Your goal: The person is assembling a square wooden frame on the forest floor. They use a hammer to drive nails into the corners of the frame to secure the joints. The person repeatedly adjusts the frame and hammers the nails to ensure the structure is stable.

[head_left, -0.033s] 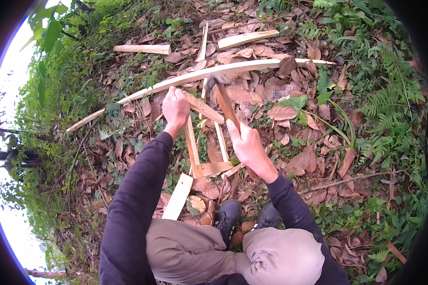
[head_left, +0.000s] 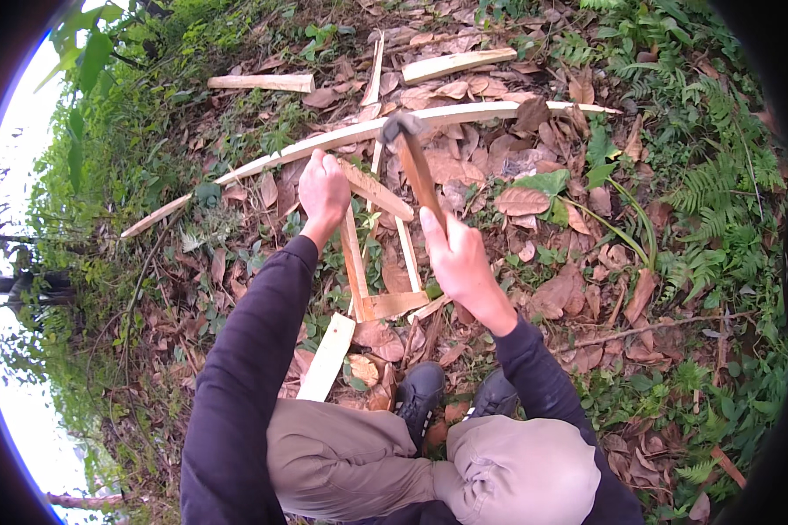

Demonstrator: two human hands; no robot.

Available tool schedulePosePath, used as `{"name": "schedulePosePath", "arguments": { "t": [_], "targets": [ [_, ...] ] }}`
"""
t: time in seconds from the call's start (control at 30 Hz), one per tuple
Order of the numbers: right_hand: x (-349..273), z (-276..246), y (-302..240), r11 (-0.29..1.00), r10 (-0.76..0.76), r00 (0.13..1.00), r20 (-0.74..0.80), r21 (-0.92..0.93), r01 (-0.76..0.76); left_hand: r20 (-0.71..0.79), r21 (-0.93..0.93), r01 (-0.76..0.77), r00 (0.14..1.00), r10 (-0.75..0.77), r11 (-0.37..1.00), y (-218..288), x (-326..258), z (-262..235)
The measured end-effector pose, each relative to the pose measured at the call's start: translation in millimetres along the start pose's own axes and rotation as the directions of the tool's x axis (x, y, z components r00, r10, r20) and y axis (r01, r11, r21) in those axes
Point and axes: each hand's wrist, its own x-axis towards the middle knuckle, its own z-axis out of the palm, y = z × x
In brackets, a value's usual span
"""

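My left hand (head_left: 325, 191) is closed round the left end of a short wooden strip (head_left: 378, 190), and that end is hidden behind my fingers. This strip lies slanted across a narrow frame of pale wooden slats (head_left: 355, 262) with a crosspiece (head_left: 396, 304) at its near end. My right hand (head_left: 466, 262) grips the wooden handle of a hammer (head_left: 421, 179). Its dark metal head is up beyond the strip, apart from it in the picture. A long, curved pale wooden strip (head_left: 341, 137) runs left to right past the frame's far end.
A pale board (head_left: 328, 359) lies near my left shoe (head_left: 420, 394). Farther off are two short wooden pieces (head_left: 261, 82) (head_left: 460, 64) and a split upright slat (head_left: 375, 74). Brown dry leaves (head_left: 559, 297) cover the ground, with ferns (head_left: 709, 197) at the right.
The hammer head has moved farther away and is less blurred. My left hand keeps its grip on the strip, and the whole view has shifted slightly.
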Motion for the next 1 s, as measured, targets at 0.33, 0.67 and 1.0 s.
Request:
{"name": "schedulePosePath", "arguments": {
  "t": [0.33,0.67,1.0],
  "targets": [
    [12,23,47,0.986,0.086,0.996,-0.001,-0.146,-0.086,0.032,-0.042,0.181,0.983,-0.180,0.983,42,-1,-10],
    [19,14,9,0.835,-0.030,0.997,-0.073,0.547,0.065,0.011,-0.097,0.119,0.993,-0.118,0.988,55,1,4],
    [25,4,-8,0.721,-0.069,0.987,-0.146,0.676,0.150,0.022,-0.107,0.151,0.988,-0.150,0.983,68,1,2]
  ]
}}
